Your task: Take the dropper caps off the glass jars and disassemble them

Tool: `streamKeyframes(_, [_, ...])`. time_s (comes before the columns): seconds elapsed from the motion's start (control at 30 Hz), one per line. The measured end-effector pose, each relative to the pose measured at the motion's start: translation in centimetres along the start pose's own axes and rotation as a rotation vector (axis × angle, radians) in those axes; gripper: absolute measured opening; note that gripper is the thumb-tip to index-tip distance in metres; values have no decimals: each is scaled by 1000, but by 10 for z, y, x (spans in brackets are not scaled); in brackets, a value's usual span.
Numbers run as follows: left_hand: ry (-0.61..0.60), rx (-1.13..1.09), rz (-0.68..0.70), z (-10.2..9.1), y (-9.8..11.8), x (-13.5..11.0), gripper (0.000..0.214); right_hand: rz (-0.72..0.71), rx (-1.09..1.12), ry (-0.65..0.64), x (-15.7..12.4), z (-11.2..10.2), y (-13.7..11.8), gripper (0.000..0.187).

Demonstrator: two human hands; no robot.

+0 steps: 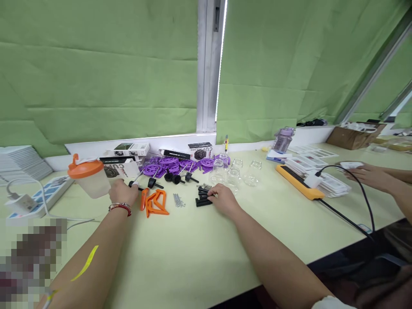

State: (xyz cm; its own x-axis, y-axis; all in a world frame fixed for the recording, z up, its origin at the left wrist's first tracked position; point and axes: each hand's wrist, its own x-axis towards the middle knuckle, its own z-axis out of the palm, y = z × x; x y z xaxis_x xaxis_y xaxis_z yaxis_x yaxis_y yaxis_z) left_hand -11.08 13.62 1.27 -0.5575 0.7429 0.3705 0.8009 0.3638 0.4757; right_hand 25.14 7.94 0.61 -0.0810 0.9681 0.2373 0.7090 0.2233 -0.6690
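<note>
My left hand is at the left end of a row of black parts with metal rods. Its fingers close on the leftmost of them, partly hidden by the hand. Just right of that wrist lie several orange plastic frames. A small bundle of silver screws lies between my two hands. My right hand pinches the end of a black plastic piece in a small pile on the table. Metal springs lie just behind that pile.
Purple plastic parts are heaped at the back, beside cup holder boxes. Clear glass jars stand behind my right hand. A shaker cup with orange lid is left; an orange power strip lies right, near another person's hand.
</note>
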Motion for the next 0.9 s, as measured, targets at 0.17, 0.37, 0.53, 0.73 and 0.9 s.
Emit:
streamKeyframes(0.17, [103, -47, 155, -25, 32, -29, 60, -60, -150, -109, -4, 10, -8, 20])
streamKeyframes(0.37, [-81, -249, 356, -44, 68, -78, 57, -96, -251, -173, -5, 13, -12, 17])
streamKeyframes(0.53, [-442, -453, 316, -55, 77, -119, 47, -101, -203, -183, -7, 13, -12, 15])
streamKeyframes(0.73, [-782, -678, 390, -47, 68, -158, 56, -154, 173, -184, -22, 19, -26, 10])
streamKeyframes(0.9, [-865, -858, 447, -31, 62, -164, 33, -148, 441, -279, -37, 34, -42, 8])
